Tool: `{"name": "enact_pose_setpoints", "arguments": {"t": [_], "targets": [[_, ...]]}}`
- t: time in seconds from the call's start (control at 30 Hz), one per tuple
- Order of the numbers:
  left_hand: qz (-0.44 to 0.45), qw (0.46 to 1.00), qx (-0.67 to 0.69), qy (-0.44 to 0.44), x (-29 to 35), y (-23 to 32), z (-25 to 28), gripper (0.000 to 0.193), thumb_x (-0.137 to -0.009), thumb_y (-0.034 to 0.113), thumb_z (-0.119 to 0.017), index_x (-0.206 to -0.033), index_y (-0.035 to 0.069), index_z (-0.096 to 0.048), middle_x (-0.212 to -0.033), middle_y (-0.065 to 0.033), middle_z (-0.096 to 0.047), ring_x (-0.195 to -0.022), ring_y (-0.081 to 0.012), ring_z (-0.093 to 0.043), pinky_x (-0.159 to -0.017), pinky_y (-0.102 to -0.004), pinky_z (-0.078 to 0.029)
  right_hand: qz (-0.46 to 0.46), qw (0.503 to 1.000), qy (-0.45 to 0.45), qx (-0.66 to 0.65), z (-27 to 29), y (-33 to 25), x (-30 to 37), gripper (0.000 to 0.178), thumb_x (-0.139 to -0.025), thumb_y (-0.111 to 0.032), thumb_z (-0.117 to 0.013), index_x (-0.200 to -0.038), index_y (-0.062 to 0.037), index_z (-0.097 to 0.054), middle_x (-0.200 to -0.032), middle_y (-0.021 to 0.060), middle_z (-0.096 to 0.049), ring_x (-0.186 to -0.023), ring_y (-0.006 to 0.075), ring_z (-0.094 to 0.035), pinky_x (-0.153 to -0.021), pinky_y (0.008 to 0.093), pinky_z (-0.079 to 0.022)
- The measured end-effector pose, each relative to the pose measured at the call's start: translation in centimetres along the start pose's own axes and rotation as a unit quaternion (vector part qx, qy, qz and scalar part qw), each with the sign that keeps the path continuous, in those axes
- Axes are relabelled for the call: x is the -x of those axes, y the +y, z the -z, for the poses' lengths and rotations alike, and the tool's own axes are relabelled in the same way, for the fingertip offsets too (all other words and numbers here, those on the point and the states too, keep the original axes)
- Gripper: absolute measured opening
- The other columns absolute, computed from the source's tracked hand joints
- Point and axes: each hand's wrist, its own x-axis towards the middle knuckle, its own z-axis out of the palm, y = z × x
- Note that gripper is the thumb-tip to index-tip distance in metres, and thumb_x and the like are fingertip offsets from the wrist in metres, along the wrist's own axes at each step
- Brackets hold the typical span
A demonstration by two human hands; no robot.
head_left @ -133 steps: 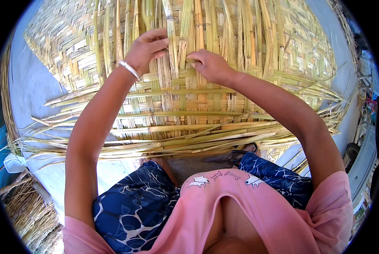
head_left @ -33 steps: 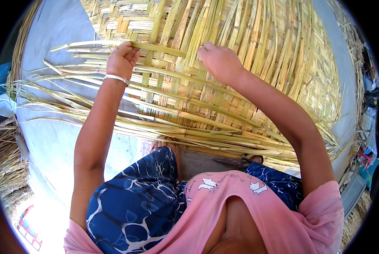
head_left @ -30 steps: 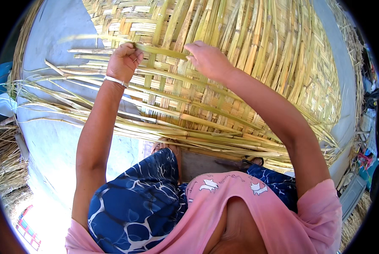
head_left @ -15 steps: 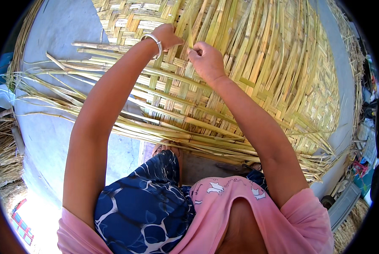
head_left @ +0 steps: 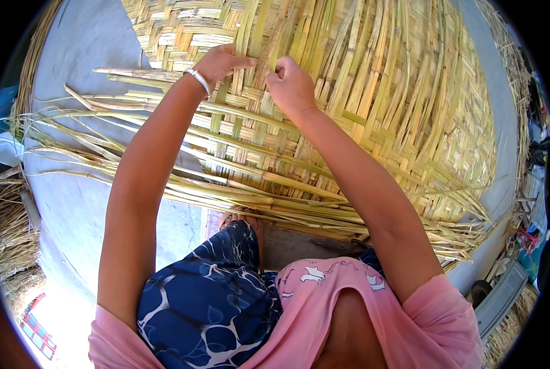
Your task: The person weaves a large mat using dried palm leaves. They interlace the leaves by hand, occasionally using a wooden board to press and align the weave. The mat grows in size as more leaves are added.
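A large woven mat of yellow-green split-cane strips spreads under both hands. My left hand, with a silver bangle at its wrist, is over the mat's far left part. One digit stretches right across the upright strips, and its other fingers are mostly hidden. Just to the right, my right hand is closed in a pinch at the lower end of an upright cane strip. A small gap lies between the hands. Long loose strips run lengthwise over the right half of the mat; others cross it sideways below my hands.
Loose cane ends stick out past the mat's left side over the grey floor. My foot is at the mat's near edge. Dry straw bundles lie at far left. A grey plastic container stands at lower right.
My left hand has moved left and slightly down, and its digit now lies across the strips. The right hand has shifted slightly left, still pinched.
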Motion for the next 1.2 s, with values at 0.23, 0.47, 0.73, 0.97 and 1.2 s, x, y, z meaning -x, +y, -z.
{"name": "enact_pose_setpoints", "arguments": {"t": [0.23,0.47,0.73,0.97,1.2], "targets": [[-0.040,0.989,0.129,-0.064,1.0,-0.7,0.8,0.024,-0.079,0.016,-0.070,-0.101,0.009,-0.065,-0.088,0.0038,-0.063,-0.075,-0.0046,-0.050,-0.072,-0.0217,-0.039,0.129,0.981,-0.098,0.104,-0.1,0.8,-0.4,0.026,-0.086,-0.026,-0.056,-0.105,-0.0080,-0.062,-0.097,0.0137,-0.063,-0.087,0.0302,-0.060,-0.078,0.0380,-0.047],[-0.056,0.962,0.208,0.170,2.7,-3.1,-0.3,0.018,-0.083,0.007,-0.064,-0.100,0.005,-0.065,-0.088,0.0016,-0.063,-0.070,-0.0060,-0.052,-0.058,-0.0186,-0.042,0.074,0.985,-0.130,0.085,-0.1,1.1,-1.0,0.022,-0.088,-0.018,-0.052,-0.104,-0.0067,-0.062,-0.104,0.0133,-0.061,-0.095,0.0316,-0.058,-0.084,0.0409,-0.045],[-0.106,0.935,-0.105,0.321,4.3,-5.2,-1.3,0.014,-0.081,0.004,-0.061,-0.094,0.004,-0.068,-0.078,-0.0030,-0.066,-0.064,-0.0078,-0.060,-0.059,-0.0218,-0.048,0.150,0.979,-0.090,0.106,-0.6,1.9,1.0,0.024,-0.084,-0.006,-0.051,-0.105,-0.0061,-0.062,-0.100,0.0143,-0.058,-0.089,0.0327,-0.059,-0.081,0.0395,-0.048],[-0.101,0.926,-0.164,0.324,5.8,-3.5,-1.2,0.026,-0.078,0.018,-0.063,-0.103,0.013,-0.066,-0.073,-0.0101,-0.066,-0.060,-0.0183,-0.063,-0.060,-0.0311,-0.050,0.203,0.956,-0.171,0.128,1.9,2.1,1.6,0.029,-0.085,-0.004,-0.049,-0.113,-0.0012,-0.056,-0.109,0.0143,-0.058,-0.095,0.0303,-0.058,-0.088,0.0372,-0.047],[-0.208,0.890,-0.354,0.197,10.0,-1.8,-8.0,0.025,-0.084,0.025,-0.062,-0.106,0.015,-0.062,-0.069,-0.0074,-0.065,-0.059,-0.0261,-0.062,-0.052,-0.0356,-0.048,0.319,0.868,-0.233,0.302,17.0,6.5,6.7,0.028,-0.085,-0.009,-0.048,-0.111,-0.0057,-0.057,-0.103,0.0139,-0.058,-0.093,0.0321,-0.057,-0.080,0.0419,-0.047]]}}
